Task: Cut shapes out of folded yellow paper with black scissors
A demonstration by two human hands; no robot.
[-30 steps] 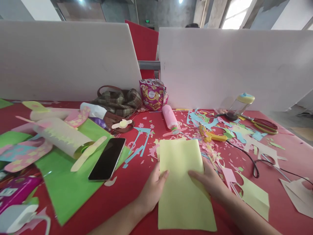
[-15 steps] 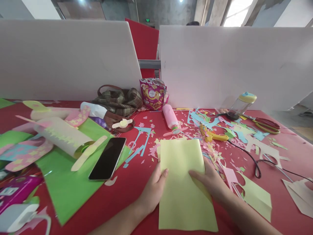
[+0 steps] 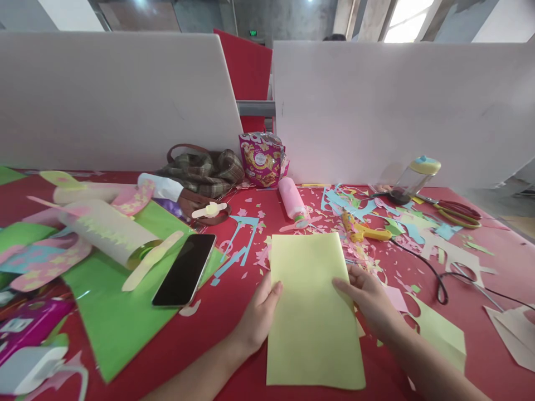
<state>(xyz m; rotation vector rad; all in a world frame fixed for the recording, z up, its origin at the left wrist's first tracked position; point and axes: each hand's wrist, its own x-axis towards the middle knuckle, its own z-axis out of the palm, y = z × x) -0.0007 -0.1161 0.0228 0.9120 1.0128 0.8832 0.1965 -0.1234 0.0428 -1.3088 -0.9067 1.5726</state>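
A plain yellow sheet of paper [image 3: 311, 323] is held up in front of me, its far edge a little raised above the red table. My left hand [image 3: 264, 309] pinches its left edge, thumb on top and fingers underneath. Opposite it, my right hand [image 3: 363, 292] grips the right edge the same way, with the thumb lying on the paper. Just beyond the sheet lie a yellow glue gun [image 3: 363, 229] and a pink paper-wrapped bottle [image 3: 291, 201] on its side. A black-screened phone [image 3: 184, 271] rests left of my left hand.
Green sheets [image 3: 121, 334] bear paper-covered tubes [image 3: 111, 234] at left. Paper scraps [image 3: 355, 200] litter the table's middle and right. Scissors [image 3: 455, 213] and a clear jar [image 3: 416, 179] stand back right. A plaid bag [image 3: 204, 172] and snack bag [image 3: 262, 160] sit against white panels [image 3: 397, 106].
The yellow sheet has shifted slightly left and straightened. My right hand has moved a little outward along its right edge; my left hand has moved slightly left with the paper.
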